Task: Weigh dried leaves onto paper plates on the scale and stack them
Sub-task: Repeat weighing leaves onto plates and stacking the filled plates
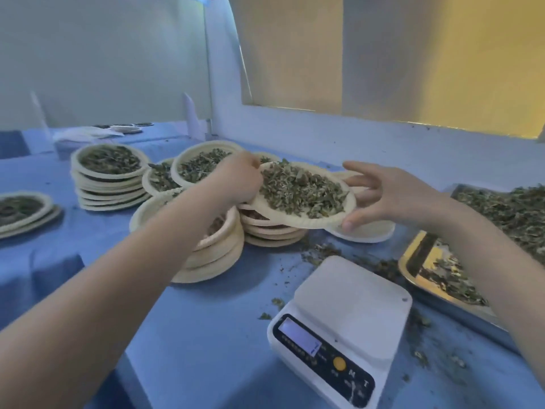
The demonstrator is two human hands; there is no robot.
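We find the left hand [236,181] gripping the near-left rim of a filled paper plate [303,216], fingers curled over the edge. The right hand [380,197] steadies the opposite rim, thumb pressed beneath it and fingers spread loosely above, some not touching. The plate is held in the air, tilted slightly toward us, over a short stack of filled plates [271,231] at the middle of the table. The scale [345,323] stands bare in front, so we judge weighing done for this portion and stacking in hand.

Risks noted. The plate is thin and carried only at two rim points; under load it may bow, and leaves would slide off the low near edge. The right hand's hold looks light; a slip there would tip the plate sideways. The stack below sits beside a taller stack [212,252] and an empty plate [368,231] just to the right; an off-centre landing could leave the plate askew or nudge its neighbours.

Condition of the load: the dried leaves [300,191] are grey-green, crumbled and loose, heaped across the plate's well and reaching near the rim. Stray fragments lie on the blue table cover [206,335] around the scale, and more leaves fill the metal tray [413,270] at right
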